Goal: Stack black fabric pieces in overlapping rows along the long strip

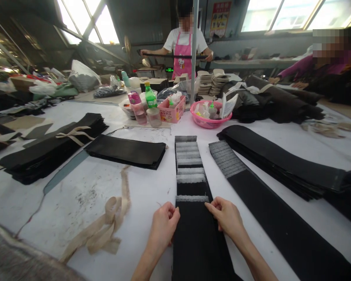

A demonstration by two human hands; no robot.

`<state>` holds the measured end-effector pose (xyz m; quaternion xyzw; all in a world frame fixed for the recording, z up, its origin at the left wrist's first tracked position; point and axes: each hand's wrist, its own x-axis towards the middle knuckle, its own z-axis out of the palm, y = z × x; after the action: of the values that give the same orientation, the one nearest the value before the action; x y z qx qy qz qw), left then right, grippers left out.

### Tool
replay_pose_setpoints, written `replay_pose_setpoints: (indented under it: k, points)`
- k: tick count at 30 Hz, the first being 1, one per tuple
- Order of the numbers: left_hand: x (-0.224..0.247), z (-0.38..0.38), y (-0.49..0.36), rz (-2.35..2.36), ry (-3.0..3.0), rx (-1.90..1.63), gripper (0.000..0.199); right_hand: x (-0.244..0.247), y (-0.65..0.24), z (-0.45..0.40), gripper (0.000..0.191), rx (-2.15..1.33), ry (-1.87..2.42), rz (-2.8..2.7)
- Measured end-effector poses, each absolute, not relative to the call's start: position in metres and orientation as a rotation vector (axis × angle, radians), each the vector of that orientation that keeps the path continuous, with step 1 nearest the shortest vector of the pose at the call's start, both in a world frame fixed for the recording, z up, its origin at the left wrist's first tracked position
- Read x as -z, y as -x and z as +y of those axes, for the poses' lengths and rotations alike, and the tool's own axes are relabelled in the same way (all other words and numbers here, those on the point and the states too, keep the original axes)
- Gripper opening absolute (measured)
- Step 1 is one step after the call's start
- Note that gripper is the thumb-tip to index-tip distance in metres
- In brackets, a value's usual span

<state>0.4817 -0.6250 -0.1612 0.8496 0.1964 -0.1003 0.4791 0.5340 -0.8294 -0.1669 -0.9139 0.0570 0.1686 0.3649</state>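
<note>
In front of me a stack of long black fabric strips [197, 234] runs away from me, its far layers staggered so that several grey fuzzy end bands show. My left hand [163, 222] pinches the left edge of the top strip, just below its grey band. On the right edge, level with it, my right hand [225, 214] pinches the same strip between thumb and fingers. To the right, close by, lies another row of black strips [269, 210], with overlapping grey ends [226, 158] at its far tip.
A thick black stack [280, 160] lies at right. Left are a short black stack [125, 150], a tied bundle [55, 148] and a loose beige cloth band [108, 222]. A pink basin [206, 123], pink box [172, 109] and green bottle [150, 97] stand beyond; two people [183, 50] are behind.
</note>
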Motion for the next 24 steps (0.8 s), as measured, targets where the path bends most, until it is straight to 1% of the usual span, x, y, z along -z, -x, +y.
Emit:
replay_pose_setpoints:
  k: [9, 15, 17, 20, 21, 24]
  points:
    - [0.165, -0.622, -0.482, 0.417, -2.229, 0.126, 0.028, 0.167, -0.535, -0.83, 0.031, -0.421, 2.354, 0.125]
    - [0.166, -0.622, -0.481, 0.401, -2.328, 0.114, 0.028, 0.171, -0.534, -0.832, 0.031, -0.427, 2.328, 0.11]
    - [0.163, -0.623, -0.479, 0.41, -2.393, 0.105, 0.024, 0.172, -0.535, -0.832, 0.029, -0.431, 2.322, 0.107]
    - [0.158, -0.627, -0.474, 0.455, -2.574, 0.021, 0.008, 0.171, -0.535, -0.832, 0.027, -0.424, 2.326, 0.115]
    - [0.157, -0.628, -0.472, 0.444, -2.652, -0.04, 0.009, 0.17, -0.535, -0.832, 0.027, -0.42, 2.328, 0.12]
    - [0.157, -0.628, -0.471, 0.189, -2.838, -0.255, 0.033, 0.167, -0.534, -0.831, 0.025, -0.408, 2.328, 0.117]
